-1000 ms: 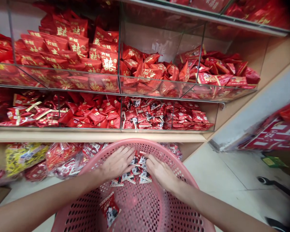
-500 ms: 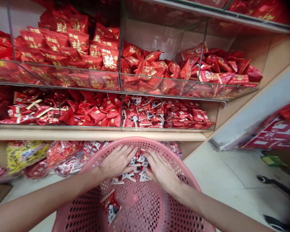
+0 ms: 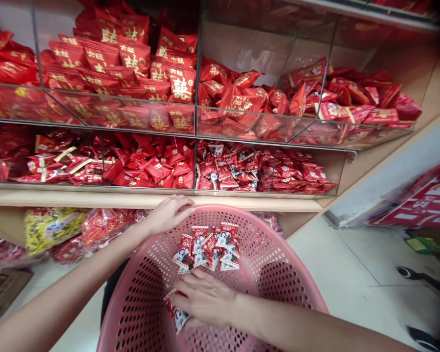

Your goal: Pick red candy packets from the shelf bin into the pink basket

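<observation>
My left hand [image 3: 168, 213] rests at the far-left rim of the pink perforated basket [image 3: 295, 254], fingers stretched toward the shelf edge and holding nothing. Inside the basket, my right hand [image 3: 207, 296] reaches down over a single red candy packet [image 3: 176, 318] with black-and-white figures. Its fingers lie across the packet's upper right part, spread rather than wrapped round it. Beyond that hand, several matching candy packets [image 3: 209, 249] sit close together against the basket's far side.
Behind the basket, a wooden shelf [image 3: 95, 198] carries clear bins of red-wrapped sweets [image 3: 132, 63]. Below it are a yellow bag [image 3: 53, 230] and red bags [image 3: 108, 227]. A cardboard box [image 3: 7, 293] stands at lower left. Tiled floor [image 3: 352, 254] shows on the right.
My left hand has left the clustered packets and moved up-left to the basket rim. My right hand has moved toward me, onto the single packet. The cluster is now uncovered; the view has shifted slightly.
</observation>
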A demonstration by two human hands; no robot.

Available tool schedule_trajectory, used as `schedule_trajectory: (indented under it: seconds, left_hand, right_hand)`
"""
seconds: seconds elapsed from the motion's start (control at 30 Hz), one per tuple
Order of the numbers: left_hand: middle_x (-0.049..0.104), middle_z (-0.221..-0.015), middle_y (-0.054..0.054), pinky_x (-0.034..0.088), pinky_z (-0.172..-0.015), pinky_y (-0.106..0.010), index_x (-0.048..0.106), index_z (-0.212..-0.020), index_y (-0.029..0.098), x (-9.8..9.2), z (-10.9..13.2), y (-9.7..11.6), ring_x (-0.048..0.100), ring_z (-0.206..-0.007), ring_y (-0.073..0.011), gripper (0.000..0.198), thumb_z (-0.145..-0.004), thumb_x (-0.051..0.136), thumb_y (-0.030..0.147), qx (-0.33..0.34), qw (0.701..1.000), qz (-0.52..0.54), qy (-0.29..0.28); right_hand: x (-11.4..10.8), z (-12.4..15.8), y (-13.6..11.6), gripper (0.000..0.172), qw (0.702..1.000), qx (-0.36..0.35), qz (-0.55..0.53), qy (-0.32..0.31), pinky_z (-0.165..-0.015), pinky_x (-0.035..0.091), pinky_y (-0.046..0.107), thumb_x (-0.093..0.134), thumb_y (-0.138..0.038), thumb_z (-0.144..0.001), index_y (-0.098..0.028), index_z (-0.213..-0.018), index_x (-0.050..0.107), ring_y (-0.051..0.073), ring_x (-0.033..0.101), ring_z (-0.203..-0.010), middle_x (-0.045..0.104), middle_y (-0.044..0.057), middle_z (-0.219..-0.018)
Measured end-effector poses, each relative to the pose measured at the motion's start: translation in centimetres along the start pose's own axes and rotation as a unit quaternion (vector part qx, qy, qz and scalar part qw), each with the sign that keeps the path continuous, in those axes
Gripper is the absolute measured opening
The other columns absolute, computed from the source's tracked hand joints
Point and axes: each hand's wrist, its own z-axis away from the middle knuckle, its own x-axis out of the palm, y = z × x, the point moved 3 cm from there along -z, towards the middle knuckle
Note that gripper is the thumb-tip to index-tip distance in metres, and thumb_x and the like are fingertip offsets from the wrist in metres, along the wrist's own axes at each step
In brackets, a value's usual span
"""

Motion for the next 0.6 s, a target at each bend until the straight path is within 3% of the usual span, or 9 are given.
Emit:
schedule_trajectory:
  seconds: [0.17, 0.3, 0.43, 0.5, 0.6]
  left_hand:
    - [0.065, -0.104, -0.008, 0.043, -0.09, -0.035, 0.061, -0.107, 0.016, 0.4, 0.4, 0.2, 0.058, -0.097, -0.0194, 0.032, -0.092, 0.042, 0.036, 0.025, 1.0, 0.014, -0.003]
    - [0.061, -0.111, -0.009, 0.041, -0.094, -0.036, 0.058, -0.111, 0.015, 0.7, 0.6, 0.7, 0.054, -0.104, -0.0197, 0.031, -0.092, 0.042, 0.033, 0.048, 0.998, -0.029, 0.002]
    - [0.06, -0.106, -0.01, 0.043, -0.089, -0.039, 0.061, -0.102, 0.015, 1.0, 1.0, 3.4, 0.054, -0.101, -0.0225, 0.029, -0.093, 0.038, 0.03, 0.069, 0.989, -0.132, 0.007]
    - [0.062, -0.09, -0.01, 0.045, -0.078, -0.038, 0.062, -0.087, 0.014, 1.5, 1.5, 5.0, 0.057, -0.086, -0.0226, 0.034, -0.093, 0.033, 0.03, 0.007, 0.987, -0.162, -0.013]
    - [0.059, -0.064, -0.008, 0.041, -0.06, -0.035, 0.057, -0.066, 0.015, 3.4, 2.5, 6.3, 0.057, -0.063, -0.0212, 0.046, -0.09, 0.034, 0.046, -0.134, 0.979, -0.115, -0.102]
  right_hand:
    - [0.5, 0.6, 1.3, 0.049, 1.0, 0.001, 0.017, -0.018, -0.092, 0.039, 0.033, 0.06, -0.052, -0.078, -0.016, -0.11, 0.052, 0.02, 0.049, -0.103, 0.057, 0.006, -0.112]
    - [0.3, 1.2, 0.9, 0.018, 0.999, 0.01, 0.046, 0.004, -0.091, 0.038, 0.031, 0.048, -0.03, -0.091, -0.017, -0.102, 0.055, 0.018, 0.05, -0.1, 0.059, 0.003, -0.108]
    - [-0.2, 1.1, -0.3, 0.018, 0.997, 0.001, 0.067, 0.039, -0.08, 0.042, 0.027, 0.04, -0.021, -0.094, -0.018, -0.092, 0.057, 0.015, 0.053, -0.09, 0.062, 0.0, -0.097]
    - [-0.3, 1.2, -0.8, 0.019, 0.996, -0.01, 0.073, 0.058, -0.073, 0.043, 0.026, 0.038, -0.023, -0.094, -0.02, -0.091, 0.057, 0.014, 0.054, -0.083, 0.063, -0.001, -0.096]
    - [0.0, 1.3, -1.2, 0.02, 0.992, -0.028, 0.09, 0.085, -0.064, 0.043, 0.025, 0.037, -0.024, -0.094, -0.022, -0.088, 0.057, 0.012, 0.054, -0.073, 0.064, -0.002, -0.096]
